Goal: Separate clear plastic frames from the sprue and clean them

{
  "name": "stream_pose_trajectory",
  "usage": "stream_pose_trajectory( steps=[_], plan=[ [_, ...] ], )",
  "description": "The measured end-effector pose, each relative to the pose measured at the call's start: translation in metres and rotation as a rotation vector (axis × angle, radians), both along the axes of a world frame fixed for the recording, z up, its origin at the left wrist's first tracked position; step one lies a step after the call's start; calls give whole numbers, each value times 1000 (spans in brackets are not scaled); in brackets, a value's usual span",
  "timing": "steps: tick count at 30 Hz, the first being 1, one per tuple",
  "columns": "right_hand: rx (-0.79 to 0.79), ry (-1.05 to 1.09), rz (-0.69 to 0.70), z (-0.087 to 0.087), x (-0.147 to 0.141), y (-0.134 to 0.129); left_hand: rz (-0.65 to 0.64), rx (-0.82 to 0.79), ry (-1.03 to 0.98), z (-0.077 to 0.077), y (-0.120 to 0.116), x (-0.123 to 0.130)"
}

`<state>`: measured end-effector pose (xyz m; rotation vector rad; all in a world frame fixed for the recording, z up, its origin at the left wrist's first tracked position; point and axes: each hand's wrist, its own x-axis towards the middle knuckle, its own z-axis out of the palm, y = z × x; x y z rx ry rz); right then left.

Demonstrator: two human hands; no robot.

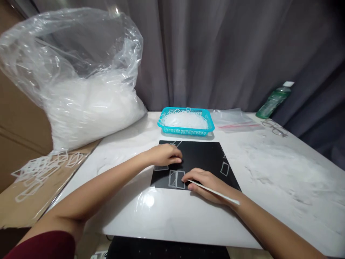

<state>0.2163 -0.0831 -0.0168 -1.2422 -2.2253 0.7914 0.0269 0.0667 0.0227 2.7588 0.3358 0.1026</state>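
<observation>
A black mat [202,154] lies on the table under both hands. My left hand [167,154] is over the mat's left part, its fingers curled down and together; anything between the fingertips is hidden. My right hand [206,183] is closed around a thin white stick [215,191], whose long end runs back over the wrist. Close to its fingertips, a clear rectangular plastic frame [176,179] with a middle bar lies on the mat. Another clear frame [161,168] is partly covered by my left hand. A small frame [224,168] rests at the mat's right edge.
A blue basket [185,132] full of clear plastic pieces stands behind the mat. A large clear bag [91,104] of white pieces is at left, near loose frames [40,172] on cardboard. At right are a green bottle [275,100], eyeglasses [275,127] and a zip bag [234,120].
</observation>
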Motion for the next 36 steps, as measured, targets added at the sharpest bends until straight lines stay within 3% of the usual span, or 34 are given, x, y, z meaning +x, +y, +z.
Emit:
stream_pose_trajectory(
  steps=[3,6,10,14,17,23,25,30,36],
  plan=[
    [93,-139,37,-2,-5,0,-26,-17,-9,-21,-10,-35],
    [251,-299,42,-1,-5,1,10,-25,-89,-31,-25,-44],
    [410,-485,-37,2,7,6,119,-49,-106,-25,-43,-37],
    [463,-576,-113,3,18,9,212,-284,-72,-21,-50,-35],
    [415,-532,-140,3,17,8,241,-310,-72,-30,-49,-37],
    [332,-436,-87,1,11,5,248,143,-212,-48,-42,-39],
    [323,-423,-91,1,11,5,223,211,-248,-49,-42,-41],
    [220,-254,-144,6,8,4,-12,128,-250,-50,-50,-41],
    [-226,171,-262,7,8,4,-50,13,-238,-55,-57,-31]
  ],
)
